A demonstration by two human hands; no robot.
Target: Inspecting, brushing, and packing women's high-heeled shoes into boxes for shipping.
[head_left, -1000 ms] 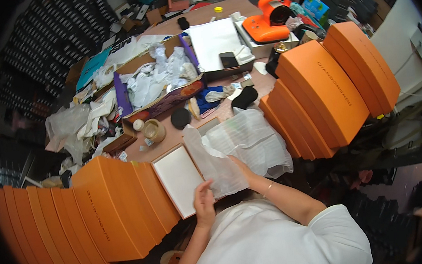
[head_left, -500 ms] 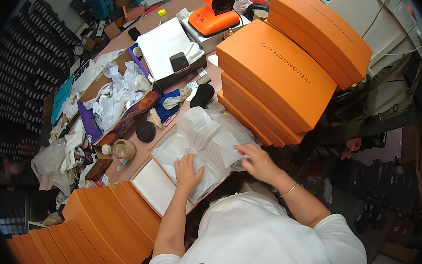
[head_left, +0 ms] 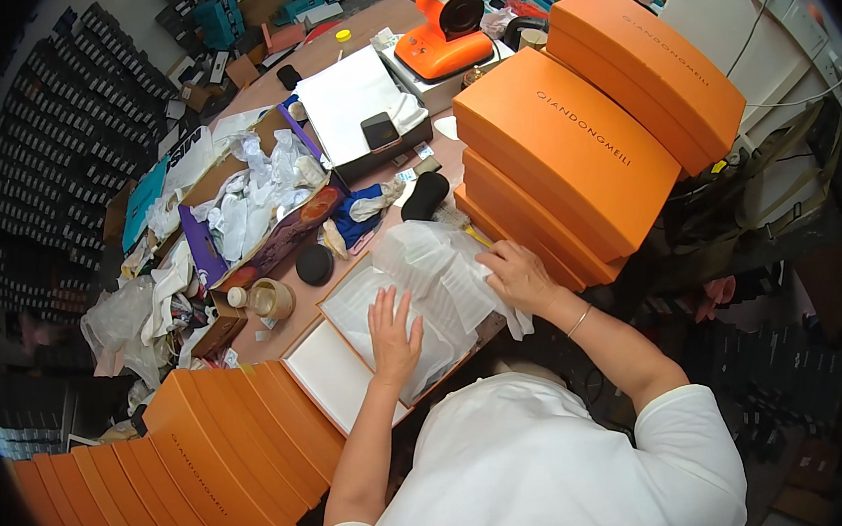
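An open shallow box (head_left: 353, 344) with orange edges and a white inside lies on the table in front of me. Translucent white wrapping paper (head_left: 442, 271) fills it and stands up in crumpled folds over the far and right sides. What lies under the paper cannot be made out. My left hand (head_left: 395, 340) rests flat on the paper near the box's left part, fingers stretched apart. At the right side, my right hand (head_left: 520, 276) has its fingers curled on the paper's edge, and a flap of it hangs below the palm.
Stacked orange boxes (head_left: 571, 150) rise just right of the work spot; more orange boxes (head_left: 227, 450) stand at the lower left. Beyond are a purple carton (head_left: 202, 250) of crumpled wrapping, a jar (head_left: 271, 299), a round black lid (head_left: 314, 264) and an orange machine (head_left: 441, 36).
My right hand has pulled the wrapping paper up and to the right, lifting its folds. The left hand's fingers have spread on the paper. The whole view has shifted slightly.
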